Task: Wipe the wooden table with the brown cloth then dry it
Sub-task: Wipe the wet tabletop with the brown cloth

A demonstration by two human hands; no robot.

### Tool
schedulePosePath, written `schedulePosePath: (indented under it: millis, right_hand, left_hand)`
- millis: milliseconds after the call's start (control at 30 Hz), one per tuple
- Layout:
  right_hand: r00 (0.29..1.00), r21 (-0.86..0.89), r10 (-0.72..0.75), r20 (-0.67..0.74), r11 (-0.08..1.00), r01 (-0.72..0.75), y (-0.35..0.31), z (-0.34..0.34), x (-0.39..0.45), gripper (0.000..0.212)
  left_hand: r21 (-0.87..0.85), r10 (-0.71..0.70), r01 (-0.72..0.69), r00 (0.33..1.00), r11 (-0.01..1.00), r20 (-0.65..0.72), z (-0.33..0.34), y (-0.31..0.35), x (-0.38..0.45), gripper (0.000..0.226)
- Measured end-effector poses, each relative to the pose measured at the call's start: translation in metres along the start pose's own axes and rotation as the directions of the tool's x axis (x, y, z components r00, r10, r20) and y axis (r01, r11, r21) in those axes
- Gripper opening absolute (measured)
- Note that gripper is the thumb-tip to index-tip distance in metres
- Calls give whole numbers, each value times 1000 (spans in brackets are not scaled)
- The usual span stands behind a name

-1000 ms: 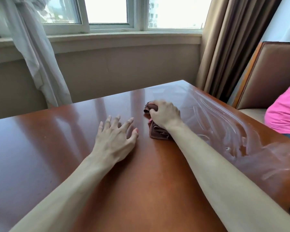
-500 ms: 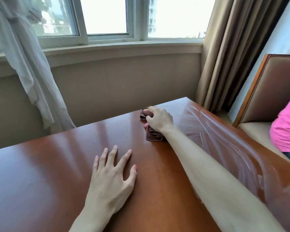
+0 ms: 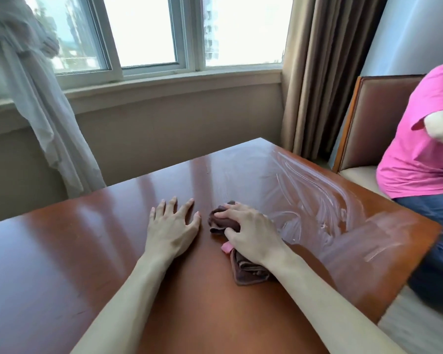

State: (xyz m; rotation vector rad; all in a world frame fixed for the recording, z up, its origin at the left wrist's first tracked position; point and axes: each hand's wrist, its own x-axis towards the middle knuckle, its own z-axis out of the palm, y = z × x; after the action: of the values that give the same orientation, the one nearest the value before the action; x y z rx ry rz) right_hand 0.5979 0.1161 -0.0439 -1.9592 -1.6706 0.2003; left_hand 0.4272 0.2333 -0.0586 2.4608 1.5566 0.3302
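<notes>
I judged this to be the wet-wipe step, not yet the drying. My right hand pressed down on the brown cloth, its fingers curled over the bunched front of it and gripping it against the counter. The cloth lay near the middle of the counter, a little toward the right edge, with a folded tail showing behind my wrist and a small pink tag poking out beside my thumb. My left hand lay flat on the wood just beside the cloth, fingers spread and straight, holding nothing, and I took it as a brace.

Pale wet streaks covered the counter from the far right corner down along the right edge. The left half looked glossy and unstreaked, so I reckoned it had not been wiped. The next move called for steady downward pressure and sweeps leftward across that half, and my left hand sat right in that path, so it would have to lift or slide away first. Drying would need a dry face of the cloth; I could not tell whether one was left.

A person in a pink shirt sat on a chair close to the right edge, near enough to crowd strokes there. Curtains hung by the window beyond the far edge.
</notes>
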Motion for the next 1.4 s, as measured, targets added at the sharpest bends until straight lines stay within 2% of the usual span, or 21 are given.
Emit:
schedulePosePath:
  millis: [167,533,667,867,1067,1233,1400]
  right_hand:
    - [999,5,36,4,999,-36,4,1,36,44]
    - [980,-26,191,-60,981,-193,47,34,270,43]
    - [971,-28,228,-72,973,-230,53,38,309,40]
    - [983,-42,176,-55,983,-178,42,29,244,41]
    - [997,-37,77,-27,996,-78,15,5,92,39]
    - [998,-21,55,-36,998,-55,1,-13,-28,42]
    - [995,3,91,-51,996,-91,-8,-19,-43,39]
  left_hand:
    - [3,15,-15,1000,1000,-23,2,-1,-1,57]
    - [47,1,2,998,999,-63,8,-1,4,67]
    - [64,-6,11,997,998,-81,11,-3,10,66]
    - [44,-30,32,999,999,-35,9,-1,8,65]
    - [41,-13,15,999,999,-38,8,-2,10,56]
    - [54,5,-4,1000,999,-18,4,1,5,54]
    - [56,18,-16,999,998,-28,4,-1,3,55]
